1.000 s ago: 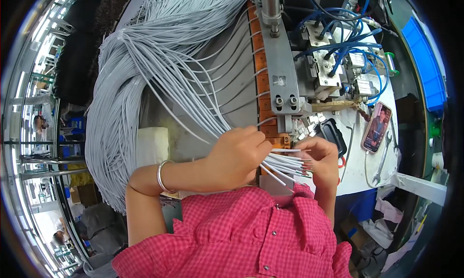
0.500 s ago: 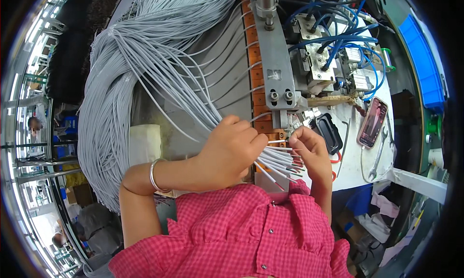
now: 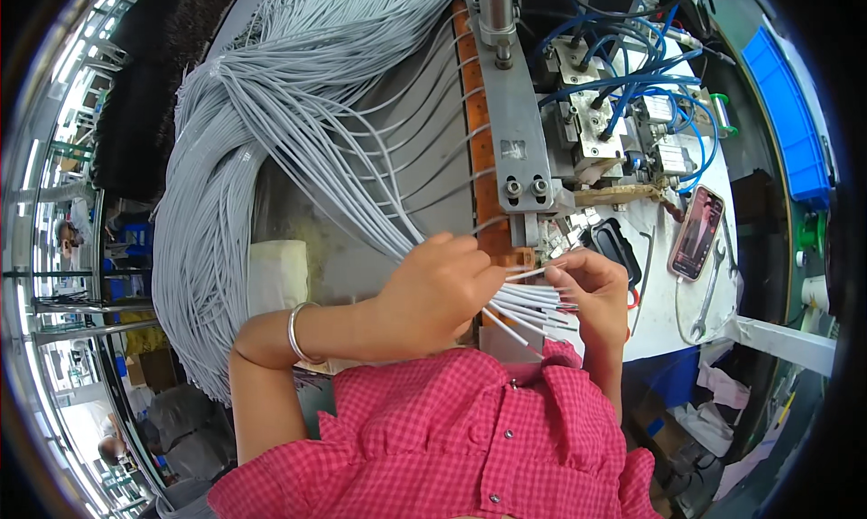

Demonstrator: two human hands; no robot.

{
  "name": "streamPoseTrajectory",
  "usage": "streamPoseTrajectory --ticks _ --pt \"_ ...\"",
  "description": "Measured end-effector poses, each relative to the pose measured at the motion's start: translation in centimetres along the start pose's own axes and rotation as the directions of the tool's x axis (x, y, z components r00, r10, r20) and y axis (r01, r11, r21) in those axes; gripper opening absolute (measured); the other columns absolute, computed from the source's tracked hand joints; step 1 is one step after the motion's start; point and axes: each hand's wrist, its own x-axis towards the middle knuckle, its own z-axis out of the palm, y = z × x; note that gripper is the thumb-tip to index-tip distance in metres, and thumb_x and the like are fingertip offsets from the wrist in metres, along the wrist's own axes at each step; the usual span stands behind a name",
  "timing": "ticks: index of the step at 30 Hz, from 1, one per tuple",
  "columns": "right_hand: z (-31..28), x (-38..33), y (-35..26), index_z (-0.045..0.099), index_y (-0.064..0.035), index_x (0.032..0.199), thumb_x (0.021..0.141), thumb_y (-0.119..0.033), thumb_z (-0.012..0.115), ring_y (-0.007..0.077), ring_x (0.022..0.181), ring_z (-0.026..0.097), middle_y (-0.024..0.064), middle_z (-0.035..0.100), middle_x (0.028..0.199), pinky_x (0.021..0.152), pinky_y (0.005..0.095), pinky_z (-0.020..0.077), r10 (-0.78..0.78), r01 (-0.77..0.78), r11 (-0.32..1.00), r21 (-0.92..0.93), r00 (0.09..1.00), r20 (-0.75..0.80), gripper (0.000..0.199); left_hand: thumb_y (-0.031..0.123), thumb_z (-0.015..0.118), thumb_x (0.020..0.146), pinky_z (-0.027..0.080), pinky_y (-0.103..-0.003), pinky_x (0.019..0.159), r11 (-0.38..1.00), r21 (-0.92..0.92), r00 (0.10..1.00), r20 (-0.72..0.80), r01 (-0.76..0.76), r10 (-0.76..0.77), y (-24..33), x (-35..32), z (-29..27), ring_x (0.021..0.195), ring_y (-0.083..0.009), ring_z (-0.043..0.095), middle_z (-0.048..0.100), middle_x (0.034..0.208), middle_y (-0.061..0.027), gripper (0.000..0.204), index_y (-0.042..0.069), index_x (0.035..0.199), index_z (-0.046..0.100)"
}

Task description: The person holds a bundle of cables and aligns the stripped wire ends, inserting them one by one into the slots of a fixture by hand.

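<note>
My left hand (image 3: pixel 442 289), with a metal bangle at the wrist, is closed round a bundle of thin grey cables (image 3: pixel 533 301). Their cut ends fan out to the right of the fist, with bare or coloured wire tips. My right hand (image 3: pixel 596 293) pinches the tip of one upper cable between thumb and fingers, its other fingers curled. Beyond the left fist, the held cables run back to a large grey cable heap (image 3: pixel 203 221). Just past both hands, an orange segmented strip (image 3: pixel 488 185) passes under a metal machine plate (image 3: pixel 515 131).
Single cables lie spaced out toward the orange strip. At right are pneumatic blocks with blue hoses (image 3: pixel 623 77), a black tray (image 3: pixel 619 248), a phone (image 3: pixel 698 233) and a wrench (image 3: pixel 711 293). A pale yellow block (image 3: pixel 278 273) lies left of my forearm.
My right hand has shifted slightly right and now pinches a cable tip drawn a little apart from the bundle. The left hand keeps its hold. The orange strip looks smeared, its cables slightly shifted.
</note>
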Motion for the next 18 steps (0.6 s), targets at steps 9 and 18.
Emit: streamPoseTrajectory --ticks 9,18 --pt "-0.8 0.1 0.4 0.064 0.0033 0.083 0.078 0.003 0.065 0.004 0.055 0.054 0.0048 0.063 0.072 0.044 0.0162 0.0388 0.127 -0.161 0.974 0.162 0.971 0.202 0.006 0.001 0.061 0.057 0.037 -0.037 0.06 0.999 0.003 0.999 -0.004 0.046 -0.046 0.0 0.2 -0.3 0.072 -0.0264 0.047 0.046 0.07 -0.0084 0.027 0.003 0.083 0.055" --pt "-0.6 0.2 0.1 0.063 0.0014 0.079 0.077 0.003 0.067 0.0025 0.05 0.049 0.003 0.062 0.069 0.041 0.0168 0.0353 0.034 -0.041 0.995 0.093 0.996 0.077 0.005 0.003 0.062 0.057 0.036 -0.036 0.064 0.999 0.038 0.999 -0.028 0.02 -0.019 0.0 0.4 0.3 0.073 -0.0261 0.046 0.046 0.071 -0.0086 0.021 0.004 0.076 0.053"
